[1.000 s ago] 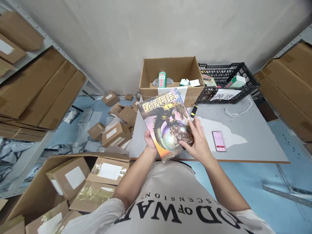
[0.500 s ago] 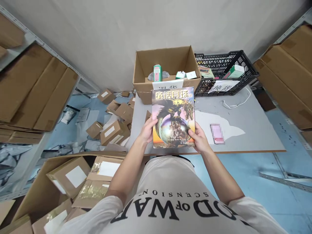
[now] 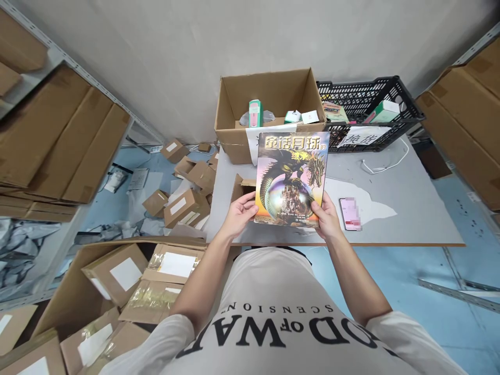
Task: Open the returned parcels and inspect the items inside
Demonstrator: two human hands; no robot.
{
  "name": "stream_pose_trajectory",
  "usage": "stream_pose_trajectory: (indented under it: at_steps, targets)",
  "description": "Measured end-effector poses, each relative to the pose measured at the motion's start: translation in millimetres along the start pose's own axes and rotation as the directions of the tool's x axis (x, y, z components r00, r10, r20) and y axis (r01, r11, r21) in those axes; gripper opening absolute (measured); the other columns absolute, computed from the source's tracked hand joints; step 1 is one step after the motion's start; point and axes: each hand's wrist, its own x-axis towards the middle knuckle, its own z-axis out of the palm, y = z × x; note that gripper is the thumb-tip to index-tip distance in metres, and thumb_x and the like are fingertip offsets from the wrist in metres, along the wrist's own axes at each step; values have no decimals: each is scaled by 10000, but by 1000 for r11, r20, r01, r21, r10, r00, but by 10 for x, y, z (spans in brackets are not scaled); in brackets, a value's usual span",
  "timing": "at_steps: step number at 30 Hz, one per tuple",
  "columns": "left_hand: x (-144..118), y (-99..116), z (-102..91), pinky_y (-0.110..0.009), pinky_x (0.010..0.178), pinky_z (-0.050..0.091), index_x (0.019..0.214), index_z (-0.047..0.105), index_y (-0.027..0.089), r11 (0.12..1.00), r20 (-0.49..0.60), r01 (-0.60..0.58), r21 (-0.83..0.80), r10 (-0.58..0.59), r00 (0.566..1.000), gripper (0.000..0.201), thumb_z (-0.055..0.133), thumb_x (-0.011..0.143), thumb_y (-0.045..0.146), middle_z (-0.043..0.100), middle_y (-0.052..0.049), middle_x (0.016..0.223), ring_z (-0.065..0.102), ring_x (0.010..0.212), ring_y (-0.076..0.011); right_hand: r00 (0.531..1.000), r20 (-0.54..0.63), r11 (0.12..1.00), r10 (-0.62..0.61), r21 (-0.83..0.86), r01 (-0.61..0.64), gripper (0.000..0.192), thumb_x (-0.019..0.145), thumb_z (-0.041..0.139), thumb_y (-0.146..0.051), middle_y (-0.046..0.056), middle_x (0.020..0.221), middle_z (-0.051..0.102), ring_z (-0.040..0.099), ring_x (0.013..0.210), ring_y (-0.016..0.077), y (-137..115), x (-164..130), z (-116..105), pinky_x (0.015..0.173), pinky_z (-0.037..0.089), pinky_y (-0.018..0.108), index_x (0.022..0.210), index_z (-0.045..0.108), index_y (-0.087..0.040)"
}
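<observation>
A book point(image 3: 291, 179) with a dragon and a glassy globe on its cover is held up over the table's front edge, cover facing me. My left hand point(image 3: 240, 213) pinches its lower left corner between thumb and fingers. My right hand point(image 3: 325, 214) grips the lower right edge, thumb on the cover and fingers behind. Partly hidden behind the book, a small opened cardboard box point(image 3: 239, 187) rests on the table point(image 3: 422, 208). To the right of my right hand lies a phone point(image 3: 349, 213) with its screen lit and partly blurred.
At the table's back stand a large cardboard box point(image 3: 234, 138) and a black plastic crate point(image 3: 406, 122), both holding small packages. A white cable point(image 3: 385, 167) lies near the crate. Parcels point(image 3: 187, 208) litter the floor at left, and a big carton of parcels point(image 3: 78, 271) stands nearer me.
The book has shifted right and slightly up in both hands, uncovering more of the small opened box. The left hand's grip has moved nearer the lower corner.
</observation>
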Motion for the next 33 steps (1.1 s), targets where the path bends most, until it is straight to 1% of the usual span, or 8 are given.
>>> stream_pose_trajectory:
  at_steps: [4,9,14,18,24,27,30,33]
  targets:
    - [1,-25,5,-206,532,456,1234,560,196,1000,-19,-10,6,10,1000,652,786,656,397,708,-85,1012,663,730,-159,1000,3,1000,-5,0,5,603,754,675,-479,52,1283,590,494,1243,240,11,10,-18,1006,442,419,1289,496,-267]
    - [14,-46,20,-238,601,495,1227,568,189,1000,-19,-22,-3,22,1000,620,778,671,366,706,-93,1024,671,785,-179,1000,9,1000,-6,-14,6,620,764,662,-485,49,1315,567,453,1281,240,11,26,-37,1026,419,427,1313,474,-265]
    - [38,-53,41,-242,610,509,1241,557,184,1000,-44,-20,16,20,999,631,777,678,365,700,-103,1057,673,788,-180,1000,26,1000,-16,-4,16,630,752,669,-506,52,1364,528,477,1263,240,23,67,-65,1020,430,397,1300,490,-254]
    - [76,-51,52,-268,681,532,1219,578,189,999,-46,-35,15,36,998,627,795,657,366,697,-101,1079,677,842,-192,999,33,1000,-11,-3,11,626,748,678,-502,48,1368,526,493,1248,239,65,110,-103,1021,431,402,1298,493,-266]
    - [146,-37,83,-315,781,545,1199,592,182,999,-33,-52,-2,52,998,616,804,646,347,693,-111,1086,662,956,-221,999,38,999,7,39,-8,643,756,685,-462,43,1370,525,451,1288,237,107,179,-143,1062,384,430,1328,462,-273]
    - [191,-31,118,-335,818,540,1195,596,181,999,-43,-46,12,47,998,605,801,649,343,685,-113,1105,654,987,-229,999,18,998,34,50,-35,642,749,687,-464,42,1355,538,467,1275,245,109,221,-167,1055,392,438,1323,470,-275]
    - [260,-30,170,-357,860,528,1178,606,172,998,-54,-42,50,44,998,576,792,661,346,687,-115,1096,652,994,-232,998,-18,994,63,92,-61,621,738,694,-463,46,1317,572,524,1217,253,98,284,-218,1011,439,435,1298,498,-281]
    - [345,-44,219,-369,895,516,1158,614,153,989,-61,-53,139,62,996,535,767,690,362,689,-126,1081,650,1007,-234,996,-36,990,77,117,-73,564,741,697,-441,42,1286,598,587,1134,250,70,388,-320,947,489,422,1262,534,-294]
